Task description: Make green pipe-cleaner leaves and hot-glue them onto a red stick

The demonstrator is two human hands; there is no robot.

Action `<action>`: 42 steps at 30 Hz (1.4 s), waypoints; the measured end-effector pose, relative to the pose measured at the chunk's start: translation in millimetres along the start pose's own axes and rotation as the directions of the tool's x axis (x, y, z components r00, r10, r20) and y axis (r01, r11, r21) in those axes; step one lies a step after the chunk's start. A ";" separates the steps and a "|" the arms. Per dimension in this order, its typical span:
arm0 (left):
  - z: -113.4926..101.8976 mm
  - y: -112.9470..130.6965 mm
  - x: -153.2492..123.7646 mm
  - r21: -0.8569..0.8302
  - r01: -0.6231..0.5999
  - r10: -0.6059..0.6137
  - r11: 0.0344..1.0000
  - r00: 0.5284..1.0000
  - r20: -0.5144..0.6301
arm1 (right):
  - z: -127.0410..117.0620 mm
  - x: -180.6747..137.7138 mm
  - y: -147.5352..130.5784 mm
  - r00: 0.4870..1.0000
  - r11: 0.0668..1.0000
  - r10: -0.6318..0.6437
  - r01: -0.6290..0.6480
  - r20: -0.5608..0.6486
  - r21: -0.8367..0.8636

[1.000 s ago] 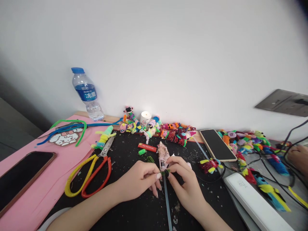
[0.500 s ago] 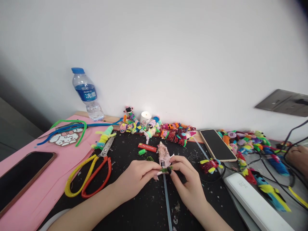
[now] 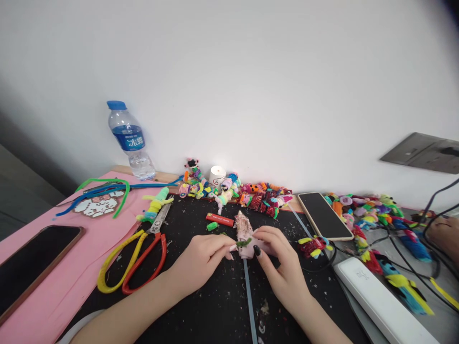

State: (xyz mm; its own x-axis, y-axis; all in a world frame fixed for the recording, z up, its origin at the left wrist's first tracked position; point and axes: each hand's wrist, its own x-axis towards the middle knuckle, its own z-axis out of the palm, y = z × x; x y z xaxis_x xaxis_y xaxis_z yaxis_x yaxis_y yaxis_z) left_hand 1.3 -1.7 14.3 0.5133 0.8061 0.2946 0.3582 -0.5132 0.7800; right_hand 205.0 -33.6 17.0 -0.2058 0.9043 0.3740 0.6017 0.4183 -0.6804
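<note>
My left hand (image 3: pixel 201 258) is closed, its thumb and index finger pinching one end of a short green pipe cleaner piece (image 3: pixel 244 242). Facing it, my right hand (image 3: pixel 283 260) has its thumb and forefinger apart, with nothing visibly between them. Behind the piece lies a pale pink glue gun (image 3: pixel 245 230) with a stained nozzle end, and a long translucent glue stick (image 3: pixel 248 291) runs from it toward me. A red lighter (image 3: pixel 220 220) and a small bright green piece (image 3: pixel 212 226) lie just beyond my left fingers.
Left are scissors (image 3: pixel 156 234), a phone (image 3: pixel 39 267) on pink paper (image 3: pixel 103 248), and a water bottle (image 3: pixel 131 143). Pipe cleaner figures (image 3: pixel 258 198) line the wall. A second phone (image 3: pixel 324 215), white power bank (image 3: pixel 380 296), cables and another person's hand (image 3: pixel 446 234) are at right.
My right thumb and forefinger have let go of the green pipe cleaner piece and spread apart. The piece now sits slightly higher, held by my left hand alone.
</note>
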 end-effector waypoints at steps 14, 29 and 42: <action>-6.9 -16.9 2.2 0.153 0.073 -0.039 0.986 0.976 -0.215 | 2.0 2.0 13.3 0.982 0.843 0.185 -0.139 0.037 -0.520; -6.9 -15.8 2.1 0.193 0.080 -0.032 0.978 0.971 -0.238 | -2.6 2.4 4.0 0.988 0.987 0.156 -0.156 -0.005 0.036; -3.3 -13.9 -0.5 0.202 0.016 0.036 0.979 0.967 -0.252 | 0.4 2.8 3.5 0.989 0.989 0.136 -0.139 0.058 0.047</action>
State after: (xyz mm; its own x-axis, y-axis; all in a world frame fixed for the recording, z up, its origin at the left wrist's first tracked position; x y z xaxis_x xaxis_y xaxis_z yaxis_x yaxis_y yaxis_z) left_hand -6.5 5.9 5.1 0.3127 0.8354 0.4521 0.5170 -0.5490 0.6568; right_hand 206.2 -29.5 15.4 -0.1661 0.9563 0.2405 0.5878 0.2918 -0.7545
